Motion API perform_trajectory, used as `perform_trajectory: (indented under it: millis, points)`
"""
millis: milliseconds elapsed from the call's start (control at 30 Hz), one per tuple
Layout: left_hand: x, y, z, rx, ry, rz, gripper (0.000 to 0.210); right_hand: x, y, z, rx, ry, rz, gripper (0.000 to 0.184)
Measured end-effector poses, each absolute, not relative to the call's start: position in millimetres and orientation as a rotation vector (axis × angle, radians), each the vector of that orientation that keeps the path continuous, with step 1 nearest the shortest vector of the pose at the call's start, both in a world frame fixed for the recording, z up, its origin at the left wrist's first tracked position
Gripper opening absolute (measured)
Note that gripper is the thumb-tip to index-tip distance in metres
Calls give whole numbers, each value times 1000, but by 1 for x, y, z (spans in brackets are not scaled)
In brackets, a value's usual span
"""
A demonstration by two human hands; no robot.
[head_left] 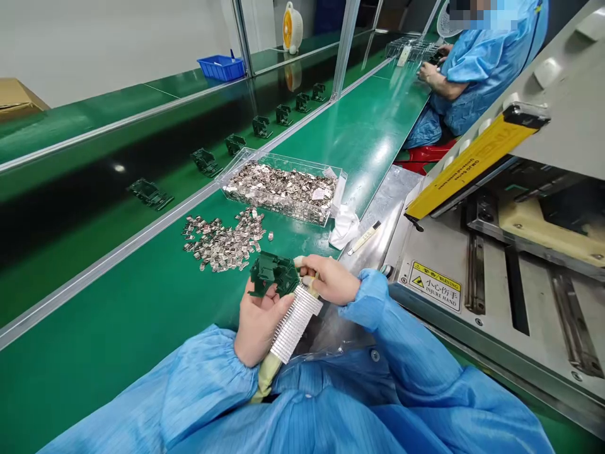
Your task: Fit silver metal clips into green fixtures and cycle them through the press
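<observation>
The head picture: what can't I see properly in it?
In the head view:
- Green part: the side facing into the left hand, which hides it.
- Right hand: anything pinched in its fingertips is too small to tell.
- Loose metal pieces: too small for fine details.
- Cardboard box: cut off by the left edge.

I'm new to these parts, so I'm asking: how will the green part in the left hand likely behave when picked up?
The green part is probably stiff, since its angular edges look unbent in the left hand. It may be light for its size, given its open, cut-out shape. Its blocky outline should make it unlikely to roll.
</observation>
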State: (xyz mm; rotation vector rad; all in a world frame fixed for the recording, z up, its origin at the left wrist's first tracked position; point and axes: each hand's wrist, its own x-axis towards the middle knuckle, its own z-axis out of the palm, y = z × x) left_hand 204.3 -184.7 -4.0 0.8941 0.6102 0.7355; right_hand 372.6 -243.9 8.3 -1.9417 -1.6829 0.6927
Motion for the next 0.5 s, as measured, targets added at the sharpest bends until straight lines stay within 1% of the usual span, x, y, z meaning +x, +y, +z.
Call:
perform_trajectory:
  millis: [167, 300, 500]
  points:
    - [205, -185, -5, 907, 586, 747, 53, 377, -238, 21, -1932, -1890, 791, 20]
    - [206, -185, -7, 954, 579, 765, 52, 384, -228, 22, -1893, -1974, 871, 23]
    - [207, -184, -7, 1047, 609, 751, 55, 386, -224, 19, -1862, -1870, 914, 20]
